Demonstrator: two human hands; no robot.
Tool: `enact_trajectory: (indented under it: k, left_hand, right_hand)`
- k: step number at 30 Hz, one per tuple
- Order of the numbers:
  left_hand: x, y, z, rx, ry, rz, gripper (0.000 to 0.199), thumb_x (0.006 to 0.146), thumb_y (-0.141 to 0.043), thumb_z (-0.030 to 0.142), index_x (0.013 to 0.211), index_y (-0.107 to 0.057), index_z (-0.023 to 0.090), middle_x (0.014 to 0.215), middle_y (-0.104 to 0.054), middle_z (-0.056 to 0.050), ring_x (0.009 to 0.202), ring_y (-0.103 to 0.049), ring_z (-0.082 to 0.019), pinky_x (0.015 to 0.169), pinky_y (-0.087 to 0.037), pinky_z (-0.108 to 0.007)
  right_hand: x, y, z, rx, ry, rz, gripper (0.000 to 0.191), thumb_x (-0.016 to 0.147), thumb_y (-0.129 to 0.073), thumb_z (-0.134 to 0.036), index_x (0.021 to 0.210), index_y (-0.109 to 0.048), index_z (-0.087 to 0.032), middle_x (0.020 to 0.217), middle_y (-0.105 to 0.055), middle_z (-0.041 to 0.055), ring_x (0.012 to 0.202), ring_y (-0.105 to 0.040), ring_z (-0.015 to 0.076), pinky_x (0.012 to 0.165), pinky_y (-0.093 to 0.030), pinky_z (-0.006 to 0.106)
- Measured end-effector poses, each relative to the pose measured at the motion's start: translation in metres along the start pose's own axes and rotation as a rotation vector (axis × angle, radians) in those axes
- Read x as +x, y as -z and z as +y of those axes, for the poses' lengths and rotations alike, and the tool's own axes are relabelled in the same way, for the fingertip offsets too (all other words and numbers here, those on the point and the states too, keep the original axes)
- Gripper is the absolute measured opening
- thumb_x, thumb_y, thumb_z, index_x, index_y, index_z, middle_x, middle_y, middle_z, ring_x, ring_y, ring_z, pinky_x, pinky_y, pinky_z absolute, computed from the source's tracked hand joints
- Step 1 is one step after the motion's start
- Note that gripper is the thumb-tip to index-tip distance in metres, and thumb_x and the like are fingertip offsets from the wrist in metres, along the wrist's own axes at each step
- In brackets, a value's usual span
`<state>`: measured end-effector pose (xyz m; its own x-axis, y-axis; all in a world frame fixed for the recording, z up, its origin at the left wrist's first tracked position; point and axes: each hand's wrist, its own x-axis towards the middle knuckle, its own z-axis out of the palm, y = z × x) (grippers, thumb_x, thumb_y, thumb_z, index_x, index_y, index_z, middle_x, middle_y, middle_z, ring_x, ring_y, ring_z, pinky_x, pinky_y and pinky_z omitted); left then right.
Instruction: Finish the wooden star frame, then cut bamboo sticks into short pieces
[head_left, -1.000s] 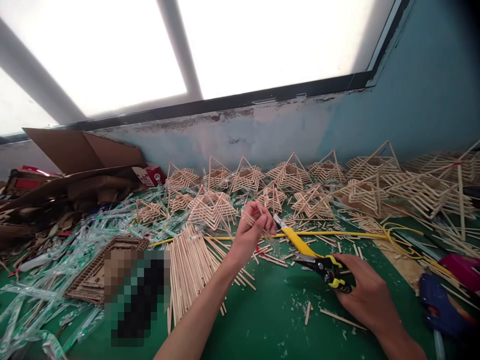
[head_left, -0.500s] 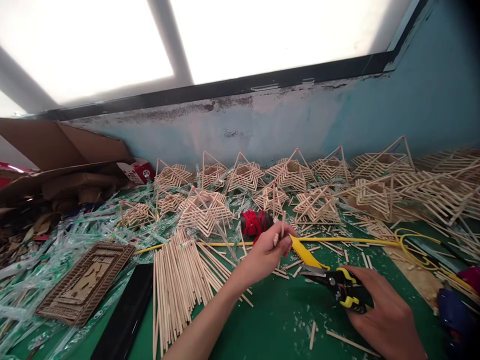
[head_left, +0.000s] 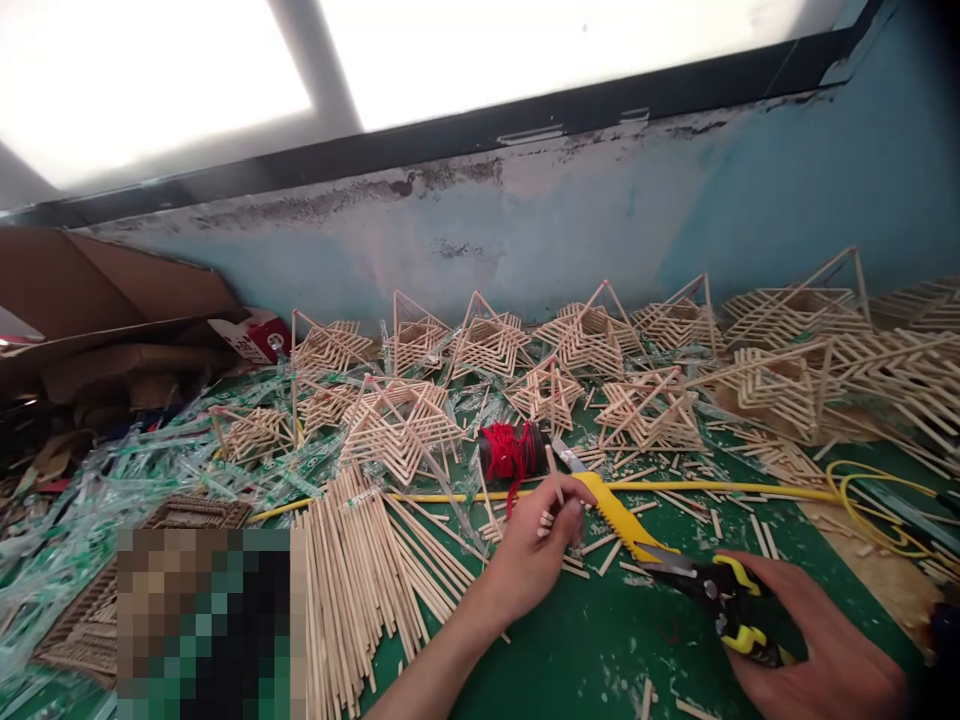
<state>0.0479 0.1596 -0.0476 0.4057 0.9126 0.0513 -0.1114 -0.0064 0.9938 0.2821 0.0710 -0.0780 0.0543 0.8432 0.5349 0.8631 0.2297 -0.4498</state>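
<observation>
Stars stand assembled mid-frame, sticks lie loose lower left, left hand pinches pieces, right hand grips snips.

We can cross the table on the near side of the yellow-handled cutter. Shears at its near end, red spool to its left and star frames beyond obstruct us.

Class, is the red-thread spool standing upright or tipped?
The spool lies tipped on its side: dark ends face left and right, red thread between.
</observation>
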Motion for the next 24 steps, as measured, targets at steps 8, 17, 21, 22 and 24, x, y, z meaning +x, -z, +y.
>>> enact_trajectory:
  k: [8,17,21,22,24]
  left_hand:
    - [-0.006,-0.004,0.005,-0.157,0.034,0.037,0.037,0.101,-0.043,0.049,0.103,-0.058,0.015,0.057,-0.036,0.008,0.053,-0.034,-0.009,0.057,-0.034,-0.024]
    - [-0.008,-0.002,0.007,0.038,0.036,-0.052,0.044,0.102,-0.036,0.051,0.103,-0.062,0.015,0.067,-0.038,0.004,0.062,-0.036,-0.01,0.06,-0.03,-0.025]
    - [-0.007,-0.006,0.003,0.106,0.029,-0.052,0.045,0.103,-0.032,0.051,0.102,-0.06,0.015,0.067,-0.039,0.004,0.06,-0.034,-0.01,0.059,-0.029,-0.025]
    - [-0.007,-0.007,0.001,0.124,0.023,-0.039,0.044,0.103,-0.032,0.05,0.102,-0.059,0.015,0.067,-0.039,0.005,0.059,-0.033,-0.01,0.058,-0.029,-0.024]
    - [-0.006,-0.008,-0.001,0.154,0.011,-0.024,0.04,0.104,-0.031,0.048,0.103,-0.055,0.016,0.066,-0.038,0.005,0.058,-0.033,-0.01,0.058,-0.029,-0.024]
  right_hand:
    - [-0.005,-0.003,0.008,-0.069,0.042,0.007,0.025,0.089,-0.053,-0.022,0.114,-0.059,-0.021,0.107,-0.064,0.0046,0.093,-0.064,0.0208,0.088,-0.045,0.032]
    - [-0.004,-0.006,0.011,-0.122,0.112,-0.008,0.03,0.085,-0.054,-0.021,0.115,-0.058,-0.021,0.107,-0.064,0.0048,0.092,-0.064,0.0208,0.086,-0.047,0.032]
    - [0.0,-0.003,0.009,-0.131,0.136,0.007,0.029,0.085,-0.055,-0.024,0.114,-0.059,-0.022,0.104,-0.066,0.0056,0.09,-0.066,0.0222,0.083,-0.049,0.035]
    - [0.001,0.0,0.007,-0.12,0.135,-0.003,0.03,0.085,-0.055,-0.025,0.114,-0.059,-0.023,0.104,-0.066,0.0056,0.09,-0.067,0.0232,0.082,-0.051,0.036]
    - [0.006,0.008,0.005,-0.097,0.122,-0.049,0.03,0.083,-0.057,-0.027,0.113,-0.058,-0.027,0.103,-0.067,0.005,0.09,-0.068,0.025,0.082,-0.054,0.039]
